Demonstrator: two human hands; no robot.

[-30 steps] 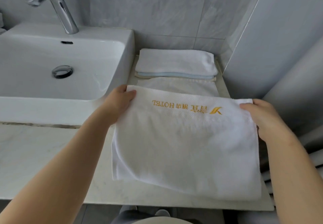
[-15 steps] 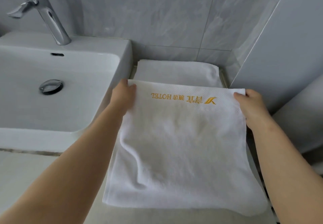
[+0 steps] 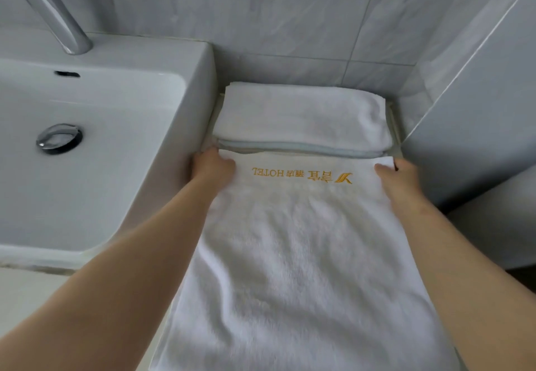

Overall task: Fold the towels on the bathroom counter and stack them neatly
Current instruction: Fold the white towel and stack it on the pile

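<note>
Towel (image 3: pixel 304 254), white terry rectangle; left hand (image 3: pixel 213 167) and right hand (image 3: pixel 398 176) seemingly pinch its corners.

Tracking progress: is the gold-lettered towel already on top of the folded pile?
No; the gold-lettered towel lies in front of the folded pile.

The towel (image 3: pixel 301 254) lies on the right end of the worktop (image 3: pixel 29 301), its far edge at the front of the stack of folded towels (image 3: pixel 301 115) in the back right corner. The sink (image 3: pixel 203 80) stands left of both, the tap (image 3: pixel 55 14) behind its bowl.
</note>
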